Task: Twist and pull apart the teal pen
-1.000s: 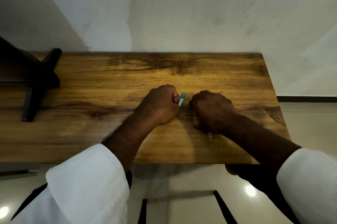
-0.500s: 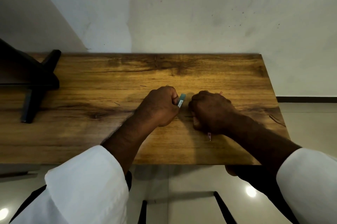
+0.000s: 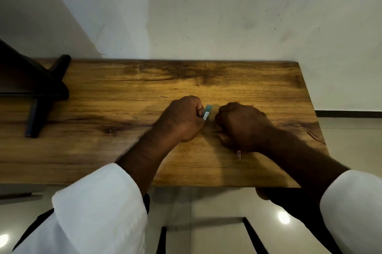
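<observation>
Both fists rest on a wooden table (image 3: 206,80), close together near its middle right. My left hand (image 3: 183,119) grips a small teal object with a white label (image 3: 207,111), whose end sticks out past the thumb toward the right hand. My right hand (image 3: 241,127) is curled round a thin pink pen-like object (image 3: 239,154); only its tip shows below the fist, pointing at the near edge. Most of both objects is hidden inside the fists. A narrow gap separates the two hands.
A black stand with a crossed foot (image 3: 39,96) occupies the table's far left. A pale wall (image 3: 227,16) runs right behind the table. Shiny floor tiles (image 3: 217,208) and dark table legs show below the near edge.
Both hands have stayed in place with the same grips. Only the head camera shifted slightly.
</observation>
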